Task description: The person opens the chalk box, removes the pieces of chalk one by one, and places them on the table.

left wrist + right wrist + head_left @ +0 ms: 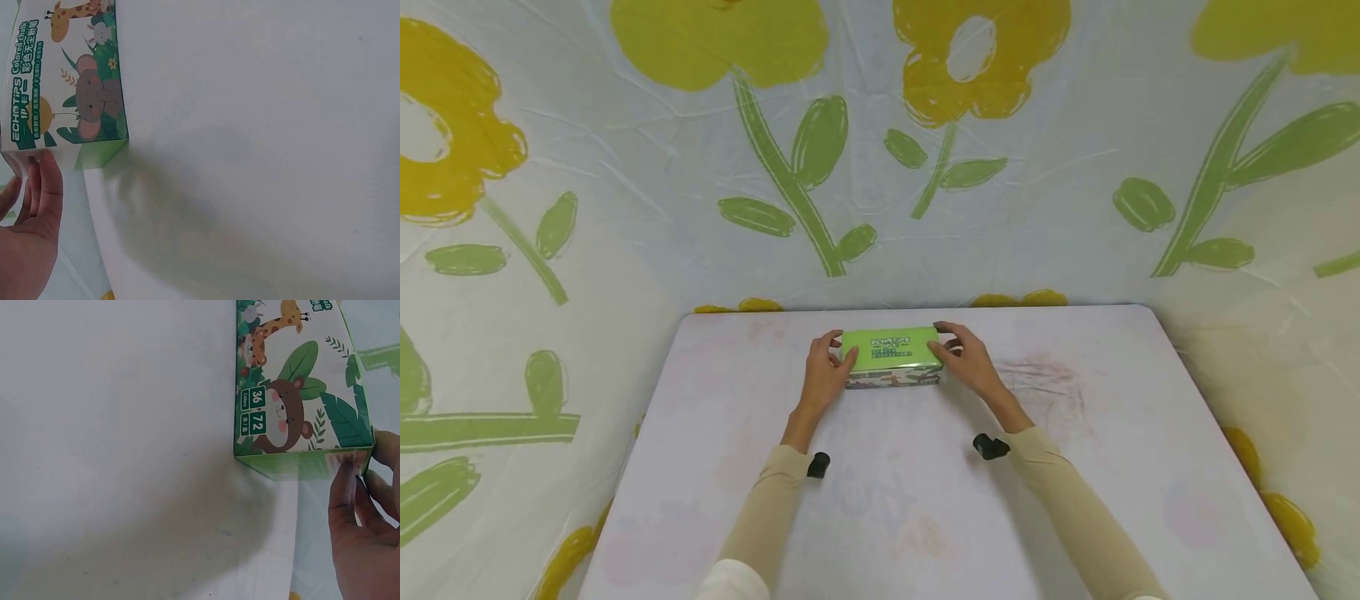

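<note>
A box of colored chalk (pixel 892 343) with a bright green top is near the far edge of the table, its long side facing me. My left hand (pixel 825 371) grips its left end, thumb at the top edge. At the opposite end my right hand (pixel 967 360) holds the box the same way. The left wrist view has the printed front of the chalk box (pixel 75 75) with a giraffe and an elephant, fingertips at its end. A bear and the numbers 36 and 72 mark the chalk box (pixel 284 381) in the right wrist view. Its contents are hidden.
The white table (pixel 880 517) bears faint colored smudges, with a reddish scribble (pixel 1048 387) right of the box. Flower-printed cloth (pixel 1000 225) hangs behind the table and at both sides. Small black cameras (pixel 990 447) sit at both wrists.
</note>
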`<control>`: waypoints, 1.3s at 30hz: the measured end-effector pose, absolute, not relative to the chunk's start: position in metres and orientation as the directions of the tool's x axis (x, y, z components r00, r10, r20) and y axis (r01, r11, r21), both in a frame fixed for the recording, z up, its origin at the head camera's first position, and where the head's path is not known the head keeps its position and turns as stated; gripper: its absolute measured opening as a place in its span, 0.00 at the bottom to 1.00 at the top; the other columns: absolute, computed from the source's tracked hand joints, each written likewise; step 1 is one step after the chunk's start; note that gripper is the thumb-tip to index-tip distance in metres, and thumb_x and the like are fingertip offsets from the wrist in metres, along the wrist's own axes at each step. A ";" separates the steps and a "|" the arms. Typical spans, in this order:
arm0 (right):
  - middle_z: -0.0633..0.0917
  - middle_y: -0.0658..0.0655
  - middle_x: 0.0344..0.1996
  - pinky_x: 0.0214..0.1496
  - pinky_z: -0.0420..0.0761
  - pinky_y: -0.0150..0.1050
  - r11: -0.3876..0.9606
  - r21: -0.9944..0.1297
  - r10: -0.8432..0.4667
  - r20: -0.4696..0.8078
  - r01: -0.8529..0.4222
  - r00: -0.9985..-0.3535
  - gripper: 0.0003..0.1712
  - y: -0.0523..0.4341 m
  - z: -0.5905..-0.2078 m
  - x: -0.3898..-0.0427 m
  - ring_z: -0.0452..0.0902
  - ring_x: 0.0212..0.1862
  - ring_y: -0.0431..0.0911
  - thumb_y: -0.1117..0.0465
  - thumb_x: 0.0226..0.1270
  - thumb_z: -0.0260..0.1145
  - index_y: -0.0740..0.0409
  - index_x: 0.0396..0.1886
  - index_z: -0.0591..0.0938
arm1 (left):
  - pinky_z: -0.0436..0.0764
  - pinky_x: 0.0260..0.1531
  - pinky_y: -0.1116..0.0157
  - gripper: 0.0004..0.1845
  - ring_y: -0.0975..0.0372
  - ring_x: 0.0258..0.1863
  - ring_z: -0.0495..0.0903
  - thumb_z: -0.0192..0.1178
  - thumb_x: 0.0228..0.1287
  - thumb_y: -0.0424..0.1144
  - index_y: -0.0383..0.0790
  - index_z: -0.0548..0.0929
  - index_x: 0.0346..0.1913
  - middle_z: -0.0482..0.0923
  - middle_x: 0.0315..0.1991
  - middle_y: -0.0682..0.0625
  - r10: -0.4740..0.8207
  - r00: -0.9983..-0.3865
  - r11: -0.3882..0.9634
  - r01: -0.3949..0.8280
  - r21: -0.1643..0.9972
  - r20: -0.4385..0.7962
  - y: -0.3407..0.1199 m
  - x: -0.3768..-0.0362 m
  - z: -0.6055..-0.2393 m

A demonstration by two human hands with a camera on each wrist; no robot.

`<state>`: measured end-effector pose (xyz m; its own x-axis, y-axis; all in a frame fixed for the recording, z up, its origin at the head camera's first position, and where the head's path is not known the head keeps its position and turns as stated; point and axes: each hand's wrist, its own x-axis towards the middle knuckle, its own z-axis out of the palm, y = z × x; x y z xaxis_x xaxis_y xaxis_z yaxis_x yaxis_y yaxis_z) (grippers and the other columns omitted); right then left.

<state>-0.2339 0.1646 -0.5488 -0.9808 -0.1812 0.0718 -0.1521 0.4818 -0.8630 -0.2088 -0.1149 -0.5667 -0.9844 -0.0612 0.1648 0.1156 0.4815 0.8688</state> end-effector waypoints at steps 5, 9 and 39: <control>0.77 0.66 0.65 0.58 0.80 0.51 0.483 -0.861 -0.191 0.076 -0.161 -0.979 0.29 0.169 -0.551 -0.231 0.80 0.54 0.58 0.59 0.74 0.67 0.64 0.70 0.74 | 0.75 0.36 0.66 0.27 0.58 0.35 0.74 0.65 0.72 0.40 0.31 0.73 0.67 0.74 0.50 0.38 -0.063 -0.984 0.486 0.118 0.866 0.170 -0.112 -0.201 -0.568; 0.77 0.66 0.65 0.57 0.80 0.52 0.483 -0.860 -0.202 0.073 -0.165 -0.977 0.29 0.171 -0.551 -0.227 0.80 0.54 0.58 0.59 0.74 0.68 0.64 0.71 0.74 | 0.76 0.36 0.66 0.27 0.58 0.35 0.74 0.66 0.71 0.41 0.32 0.72 0.67 0.74 0.51 0.37 -0.058 -0.985 0.477 0.115 0.871 0.161 -0.111 -0.195 -0.570; 0.79 0.65 0.62 0.53 0.82 0.44 0.431 -0.879 -0.234 0.111 -0.205 -0.966 0.29 0.171 -0.550 -0.202 0.79 0.50 0.55 0.60 0.73 0.69 0.65 0.69 0.75 | 0.77 0.34 0.70 0.28 0.61 0.34 0.74 0.68 0.70 0.40 0.35 0.73 0.67 0.73 0.51 0.41 -0.099 -0.977 0.426 0.131 0.895 0.191 -0.115 -0.165 -0.579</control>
